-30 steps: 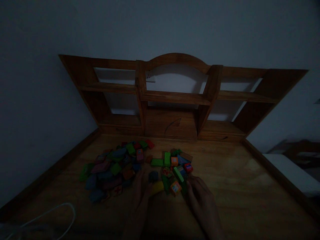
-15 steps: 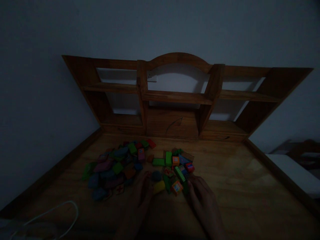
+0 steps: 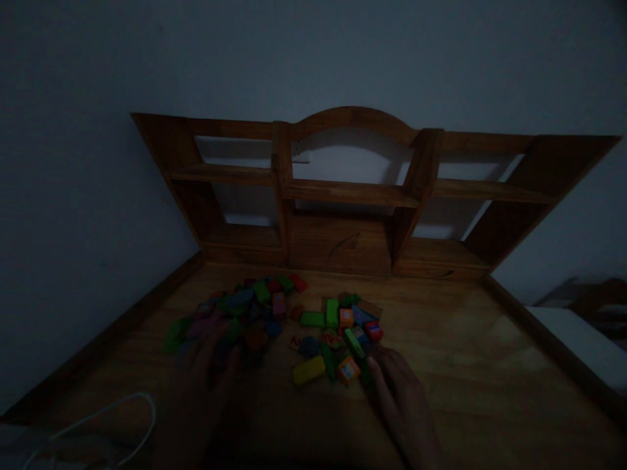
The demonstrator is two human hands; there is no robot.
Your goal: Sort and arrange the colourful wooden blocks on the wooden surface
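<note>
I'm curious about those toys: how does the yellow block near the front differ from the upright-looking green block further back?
The rounded yellow wooden block lies alone at the near edge of the pile, angled across the wooden desk; the green rectangular wooden block lies farther back, pointing toward the shelf, beside other blocks. The yellow one has softer ends; the green has squarer corners. Both lie flat, and neither hand touches them.

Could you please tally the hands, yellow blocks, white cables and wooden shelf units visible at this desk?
Hands: 2, the left hand, blurred, and the right hand
Yellow block: 1
White cable: 1
Wooden shelf unit: 1
Total: 5
</note>
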